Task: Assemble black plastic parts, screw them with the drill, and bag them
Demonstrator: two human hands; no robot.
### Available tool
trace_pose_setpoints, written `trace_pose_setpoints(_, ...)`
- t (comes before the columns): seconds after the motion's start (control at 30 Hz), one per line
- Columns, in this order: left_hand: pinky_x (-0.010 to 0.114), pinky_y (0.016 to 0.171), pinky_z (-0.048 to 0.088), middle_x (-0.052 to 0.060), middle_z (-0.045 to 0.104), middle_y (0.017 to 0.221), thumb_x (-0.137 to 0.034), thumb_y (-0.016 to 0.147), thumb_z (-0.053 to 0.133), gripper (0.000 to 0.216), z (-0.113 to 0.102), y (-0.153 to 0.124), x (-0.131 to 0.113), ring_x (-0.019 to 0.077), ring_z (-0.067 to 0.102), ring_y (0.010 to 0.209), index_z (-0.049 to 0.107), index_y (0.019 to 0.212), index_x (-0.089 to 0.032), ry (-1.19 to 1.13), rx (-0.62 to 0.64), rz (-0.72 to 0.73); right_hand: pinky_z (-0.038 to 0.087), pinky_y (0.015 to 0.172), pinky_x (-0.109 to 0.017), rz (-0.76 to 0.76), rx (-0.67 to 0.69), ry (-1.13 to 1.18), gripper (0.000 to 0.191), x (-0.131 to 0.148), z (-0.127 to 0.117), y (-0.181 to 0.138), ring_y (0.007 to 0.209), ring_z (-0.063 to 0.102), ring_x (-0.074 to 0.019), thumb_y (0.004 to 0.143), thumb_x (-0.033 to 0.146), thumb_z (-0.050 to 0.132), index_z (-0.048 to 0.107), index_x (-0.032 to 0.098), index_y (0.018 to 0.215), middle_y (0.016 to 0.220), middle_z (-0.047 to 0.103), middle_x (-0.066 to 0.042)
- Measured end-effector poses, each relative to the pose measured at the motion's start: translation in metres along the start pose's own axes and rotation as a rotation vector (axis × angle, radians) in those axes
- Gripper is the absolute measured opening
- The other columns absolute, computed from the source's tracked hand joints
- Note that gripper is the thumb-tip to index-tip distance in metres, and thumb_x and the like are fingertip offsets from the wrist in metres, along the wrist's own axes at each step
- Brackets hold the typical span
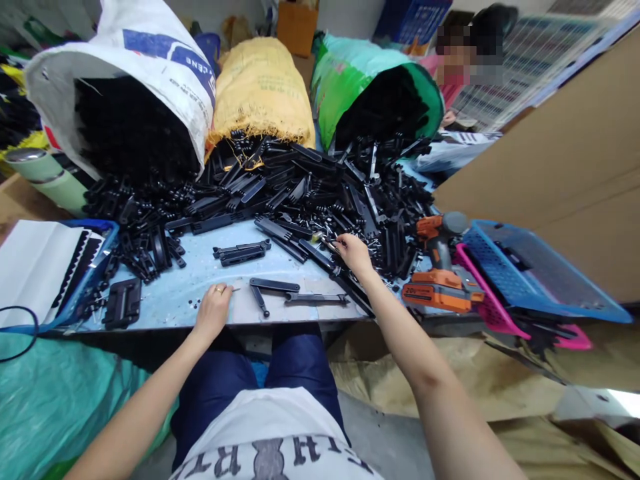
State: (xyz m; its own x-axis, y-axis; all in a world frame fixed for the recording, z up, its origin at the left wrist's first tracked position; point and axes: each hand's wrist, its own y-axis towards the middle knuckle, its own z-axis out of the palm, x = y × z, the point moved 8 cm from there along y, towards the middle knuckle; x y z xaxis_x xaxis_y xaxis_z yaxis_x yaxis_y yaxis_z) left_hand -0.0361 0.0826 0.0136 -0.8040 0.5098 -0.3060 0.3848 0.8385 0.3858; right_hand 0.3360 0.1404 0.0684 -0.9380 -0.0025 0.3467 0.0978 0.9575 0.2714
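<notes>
Surface (pixel 207 241): light blue top, running from 9 to 3 o'clock, far side taken as 12. Cardboard sheet (pixel 560 153) leans at 2 o'clock. White sack (pixel 165 67) lies at 10 to 11, yellow sack (pixel 265 80) just before 12, green sack (pixel 345 87) at 1; white and green mouths open toward the wearer, dark contents within. Heap of black parts (pixel 300 183) spreads before the sacks, across 10 to 2.

Blue basket (pixel 540 267) at 3 o'clock, tilted, with pink basket (pixel 493 300) beside it. Blue tray (pixel 111 250) at 9, holding papers. Cordless drill (pixel 440 267), orange and gray, stands on its battery just past 3, near the heap.

Left hand (pixel 214 310) at 8 o'clock, by the near edge: grip closed, thin pin (pixel 236 289) protruding from the fingertips. Right hand (pixel 354 253) just off center toward 4, at the near side of the heap: fingers drawn together over small metal pieces; cannot tell whether the grip has caught one.

Black block (pixel 123 303) past 8 o'clock, left of the left hand. Between the hands: straight black part (pixel 315 299) at 6, bent black part (pixel 274 286) between 7 and 8. Folded black part (pixel 243 253) at 9. Small metal pieces (pixel 326 221) lie scattered among the heap's near parts.
</notes>
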Motion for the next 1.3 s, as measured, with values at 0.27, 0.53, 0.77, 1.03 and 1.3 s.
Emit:
trace_pose_setpoints(0.27,0.031,0.079,0.047,0.008,0.06,0.089,-0.025,0.092,0.039,0.026,-0.013,0.042,-0.016,0.0193,0.058,0.085,0.063,0.097,-0.017,-0.264,0.171,-0.088,0.047,0.071,-0.031,-0.101,-0.021,0.343,0.018,0.065,0.013,-0.051,0.071,0.06,-0.0172,0.083,0.029,0.05,0.063,0.018,0.087,0.084,0.066,-0.006)
trace_pose_setpoints(0.53,0.032,0.073,0.044,0.012,0.056,0.085,-0.014,0.089,0.037,0.029,-0.006,0.062,-0.04,0.0226,0.056,0.082,0.066,0.086,-0.013,0.166,0.521,0.085,0.048,0.07,-0.031,-0.015,-0.009,0.406,0.018,0.053,0.004,-0.054,0.071,0.06,-0.0171,0.08,0.028,0.054,0.065,0.017,0.089,0.084,0.067,-0.006)
trace_pose_setpoints(0.77,0.031,0.076,0.046,0.015,0.061,0.091,-0.001,0.081,0.04,0.03,-0.008,0.086,-0.071,0.0233,0.058,0.089,0.068,0.085,-0.01,0.342,0.729,0.208,0.046,0.067,-0.026,-0.071,0.275,0.509,0.016,0.095,0.011,-0.064,0.068,0.06,-0.0133,0.079,0.028,0.06,0.067,0.016,0.089,0.08,0.068,-0.003)
trace_pose_setpoints(1.03,0.032,0.073,0.049,0.014,0.063,0.087,-0.001,0.077,0.048,0.021,0.003,0.097,-0.07,0.0241,0.063,0.084,0.066,0.082,-0.01,0.24,0.653,0.257,0.041,0.065,-0.022,-0.108,0.418,0.249,0.01,0.111,0.015,-0.064,0.064,0.057,-0.0117,0.079,0.014,0.062,0.068,0.015,0.086,0.072,0.066,-0.002)
trace_pose_setpoints(1.3,0.034,0.081,0.051,0.011,0.067,0.091,-0.021,0.09,0.047,0.019,-0.007,0.054,-0.046,0.0199,0.063,0.087,0.063,0.097,-0.015,-0.144,-0.108,0.275,0.039,0.069,-0.022,-0.163,0.489,0.116,0.011,0.127,0.016,-0.062,0.072,0.06,-0.0138,0.082,0.015,0.062,0.069,0.015,0.09,0.08,0.069,-0.005)
